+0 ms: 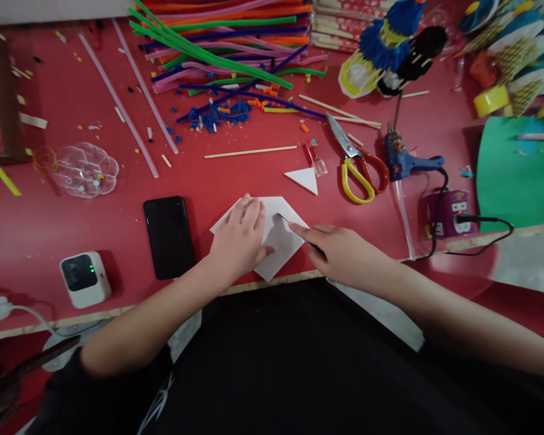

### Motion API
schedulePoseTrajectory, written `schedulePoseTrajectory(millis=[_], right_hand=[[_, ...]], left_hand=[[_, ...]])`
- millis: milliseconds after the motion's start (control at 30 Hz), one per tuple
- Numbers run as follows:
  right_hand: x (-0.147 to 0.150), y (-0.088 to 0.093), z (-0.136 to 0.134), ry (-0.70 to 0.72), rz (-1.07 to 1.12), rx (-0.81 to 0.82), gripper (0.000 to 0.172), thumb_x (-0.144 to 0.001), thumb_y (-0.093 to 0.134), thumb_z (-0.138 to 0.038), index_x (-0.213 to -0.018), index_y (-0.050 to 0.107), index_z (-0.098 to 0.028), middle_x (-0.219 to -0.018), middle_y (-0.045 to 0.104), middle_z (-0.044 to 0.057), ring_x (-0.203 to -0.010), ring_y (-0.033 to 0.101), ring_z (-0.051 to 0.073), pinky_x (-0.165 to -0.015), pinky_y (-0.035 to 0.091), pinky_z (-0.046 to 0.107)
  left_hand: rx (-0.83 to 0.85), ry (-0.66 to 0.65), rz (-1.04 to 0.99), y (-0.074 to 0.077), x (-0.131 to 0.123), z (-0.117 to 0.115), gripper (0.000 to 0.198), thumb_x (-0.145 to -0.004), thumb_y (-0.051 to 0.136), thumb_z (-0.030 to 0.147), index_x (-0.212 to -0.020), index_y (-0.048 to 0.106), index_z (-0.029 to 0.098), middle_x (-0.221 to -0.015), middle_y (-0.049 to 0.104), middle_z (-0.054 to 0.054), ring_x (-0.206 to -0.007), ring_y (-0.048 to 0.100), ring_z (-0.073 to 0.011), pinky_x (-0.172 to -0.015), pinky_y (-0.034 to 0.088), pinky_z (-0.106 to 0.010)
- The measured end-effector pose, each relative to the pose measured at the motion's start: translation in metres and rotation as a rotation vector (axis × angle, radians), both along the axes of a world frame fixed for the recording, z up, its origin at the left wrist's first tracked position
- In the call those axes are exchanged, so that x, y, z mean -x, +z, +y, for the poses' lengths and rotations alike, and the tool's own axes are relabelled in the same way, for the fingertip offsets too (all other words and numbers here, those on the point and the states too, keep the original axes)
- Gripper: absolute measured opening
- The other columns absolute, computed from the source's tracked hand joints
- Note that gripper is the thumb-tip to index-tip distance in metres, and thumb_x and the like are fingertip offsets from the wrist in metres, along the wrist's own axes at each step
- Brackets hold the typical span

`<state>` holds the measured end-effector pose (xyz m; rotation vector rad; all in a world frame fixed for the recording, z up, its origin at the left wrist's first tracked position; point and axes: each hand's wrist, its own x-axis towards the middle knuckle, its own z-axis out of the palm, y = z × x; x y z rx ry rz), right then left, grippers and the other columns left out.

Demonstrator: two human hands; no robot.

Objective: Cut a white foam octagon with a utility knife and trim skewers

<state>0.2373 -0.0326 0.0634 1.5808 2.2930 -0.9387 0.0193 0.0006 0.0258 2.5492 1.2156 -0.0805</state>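
Note:
A white sheet (pixel 284 241) with angled corners, foam or stiff paper, lies at the table's front edge. Spread flat on its left part, my left hand (pixel 239 235) presses it down. My right hand (pixel 338 251) is closed around a slim dark craft knife (pixel 284 219), index finger stretched along it and tip touching the sheet; most of the handle is hidden in the palm. Just beyond the sheet is a cut white triangle (pixel 304 179). Close to it are a red pencil sharpener (pixel 316 158) and scissors (pixel 357 163) with yellow and red handles.
A black phone (pixel 168 237) and a white device (pixel 86 279) lie to the left. On the right are a blue glue gun (pixel 405 158) and a purple power socket (pixel 451 211) with a cord. Colourful pipe cleaners (pixel 226 45) pile up at the back, beside a blue paper figure (pixel 385 45).

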Motion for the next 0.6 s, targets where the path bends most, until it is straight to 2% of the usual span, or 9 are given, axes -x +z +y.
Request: schedulePoseTrajectory(millis=[400,600], right_hand=[[-0.018,-0.014,-0.030,-0.019,0.089,-0.081,0.059,-0.090,0.040,-0.014,-0.148,0.048,-0.015,-0.093,0.067,0.009,-0.075,0.064,0.019,-0.068,0.055,0.034],[-0.025,-0.018,-0.041,-0.024,0.083,-0.103,0.057,-0.092,0.041,-0.016,-0.148,0.049,-0.017,-0.087,0.065,0.007,-0.069,0.063,0.018,-0.064,0.055,0.032]], left_hand=[[0.093,0.030,0.042,0.002,-0.001,0.000,0.088,-0.085,0.070,0.050,-0.151,0.034,0.004,-0.152,0.043,-0.024,-0.148,0.031,-0.0386,-0.120,0.034,-0.051],[0.087,0.020,0.074,0.004,-0.001,-0.001,0.087,-0.087,0.068,0.050,-0.150,0.035,0.001,-0.152,0.043,-0.024,-0.148,0.031,-0.0376,-0.121,0.033,-0.047]])
